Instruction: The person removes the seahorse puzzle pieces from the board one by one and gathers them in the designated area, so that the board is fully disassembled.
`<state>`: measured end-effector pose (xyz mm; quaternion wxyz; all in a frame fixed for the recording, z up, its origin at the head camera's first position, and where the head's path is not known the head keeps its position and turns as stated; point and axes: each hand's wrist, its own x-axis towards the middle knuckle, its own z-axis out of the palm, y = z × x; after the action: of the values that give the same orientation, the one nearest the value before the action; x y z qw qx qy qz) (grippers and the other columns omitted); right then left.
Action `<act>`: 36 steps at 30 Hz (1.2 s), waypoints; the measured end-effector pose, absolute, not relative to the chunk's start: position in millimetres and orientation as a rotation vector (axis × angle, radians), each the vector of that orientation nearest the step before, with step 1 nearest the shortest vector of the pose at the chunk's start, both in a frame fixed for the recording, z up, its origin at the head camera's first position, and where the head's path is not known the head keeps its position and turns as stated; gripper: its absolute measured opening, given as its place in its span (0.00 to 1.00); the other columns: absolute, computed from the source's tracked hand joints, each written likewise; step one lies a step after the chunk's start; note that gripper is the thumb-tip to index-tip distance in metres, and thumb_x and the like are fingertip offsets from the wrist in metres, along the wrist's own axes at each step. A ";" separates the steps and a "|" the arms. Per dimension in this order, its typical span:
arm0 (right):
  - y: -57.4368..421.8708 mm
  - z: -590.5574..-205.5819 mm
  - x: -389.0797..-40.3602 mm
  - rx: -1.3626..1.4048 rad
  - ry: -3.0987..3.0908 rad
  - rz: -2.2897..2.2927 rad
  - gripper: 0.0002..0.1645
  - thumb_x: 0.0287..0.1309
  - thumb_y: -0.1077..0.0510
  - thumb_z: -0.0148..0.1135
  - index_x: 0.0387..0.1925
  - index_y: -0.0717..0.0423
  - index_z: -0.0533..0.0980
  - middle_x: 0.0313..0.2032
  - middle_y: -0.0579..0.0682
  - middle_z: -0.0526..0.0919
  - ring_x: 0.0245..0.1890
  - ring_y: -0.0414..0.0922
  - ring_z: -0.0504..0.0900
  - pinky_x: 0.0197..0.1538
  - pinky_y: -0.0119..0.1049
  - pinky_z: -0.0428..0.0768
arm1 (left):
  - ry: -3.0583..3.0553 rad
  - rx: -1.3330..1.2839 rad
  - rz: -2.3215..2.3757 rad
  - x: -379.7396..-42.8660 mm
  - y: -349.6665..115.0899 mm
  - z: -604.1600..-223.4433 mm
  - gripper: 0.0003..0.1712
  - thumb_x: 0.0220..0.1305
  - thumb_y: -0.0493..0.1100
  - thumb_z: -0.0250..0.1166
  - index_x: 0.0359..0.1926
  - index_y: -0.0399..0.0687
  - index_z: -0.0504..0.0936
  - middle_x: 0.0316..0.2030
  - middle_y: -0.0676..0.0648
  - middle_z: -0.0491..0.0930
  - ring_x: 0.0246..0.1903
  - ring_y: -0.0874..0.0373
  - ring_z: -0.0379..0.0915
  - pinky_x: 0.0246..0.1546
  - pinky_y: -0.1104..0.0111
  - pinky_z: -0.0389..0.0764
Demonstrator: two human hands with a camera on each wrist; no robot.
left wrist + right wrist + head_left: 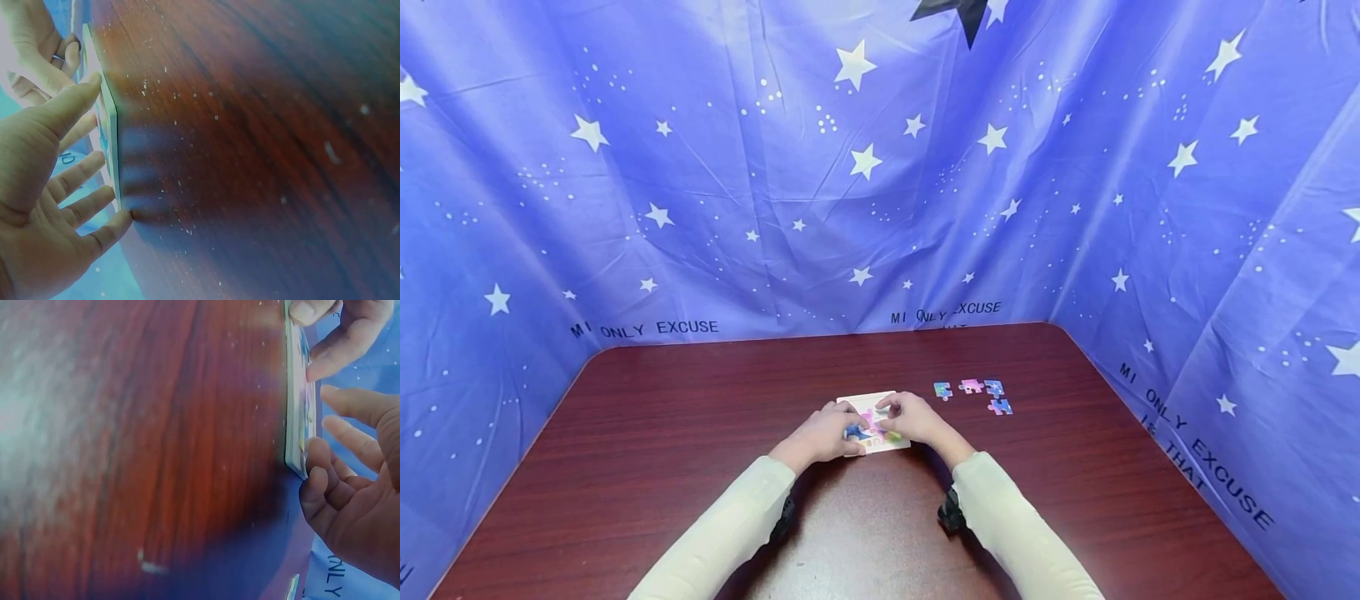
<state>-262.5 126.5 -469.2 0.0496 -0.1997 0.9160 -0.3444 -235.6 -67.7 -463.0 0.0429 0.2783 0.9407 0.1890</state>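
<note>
A jigsaw puzzle board [891, 447] with a pale frame and a colourful picture lies flat on the table in the head view, between both hands. My left hand [825, 433] rests on its left side with the fingers spread. In the left wrist view its thumb [81, 100] and fingertips touch the board's face and edge. Over the right half, my right hand [917, 418] has its thumb and index finger reaching across the picture. The right wrist view shows its other fingers [319, 481] bent beside the board's corner, with no piece visible between them. Both hands cover part of the picture.
Several loose puzzle pieces, among them a pink one [972, 387] and a blue one [1000, 407], lie to the right of the board. The dark red wooden table [700, 433] meets a blue star-print curtain [805, 167] at its back and sides.
</note>
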 end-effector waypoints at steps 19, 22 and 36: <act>124.0 -481.9 -269.9 -0.695 2.806 -0.944 0.21 0.47 0.51 0.70 0.41 0.59 0.80 0.28 0.49 0.73 0.30 0.41 0.70 0.34 0.33 0.69 | 2.855 0.849 0.566 -234.3 -70.6 -462.6 0.19 0.54 0.50 0.68 0.47 0.50 0.81 0.49 0.46 0.75 0.50 0.49 0.69 0.50 0.51 0.70; 120.2 -474.0 -264.2 -0.621 2.811 -0.924 0.19 0.46 0.56 0.70 0.41 0.61 0.80 0.29 0.52 0.74 0.31 0.43 0.70 0.34 0.33 0.70 | 2.862 0.832 0.565 -234.1 -73.1 -463.1 0.20 0.54 0.51 0.68 0.48 0.50 0.81 0.49 0.46 0.75 0.50 0.49 0.69 0.52 0.51 0.70; 118.2 -470.5 -262.2 -0.596 2.834 -0.904 0.17 0.48 0.55 0.70 0.40 0.57 0.81 0.29 0.50 0.74 0.29 0.41 0.68 0.32 0.31 0.68 | 2.898 0.750 0.576 -233.2 -84.8 -463.5 0.21 0.54 0.52 0.68 0.48 0.49 0.81 0.48 0.47 0.75 0.50 0.48 0.70 0.52 0.50 0.70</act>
<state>-262.2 118.2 -470.5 0.0540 -0.1963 0.9328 -0.2974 -233.2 -84.8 -463.5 0.0466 0.2459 0.9496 0.1886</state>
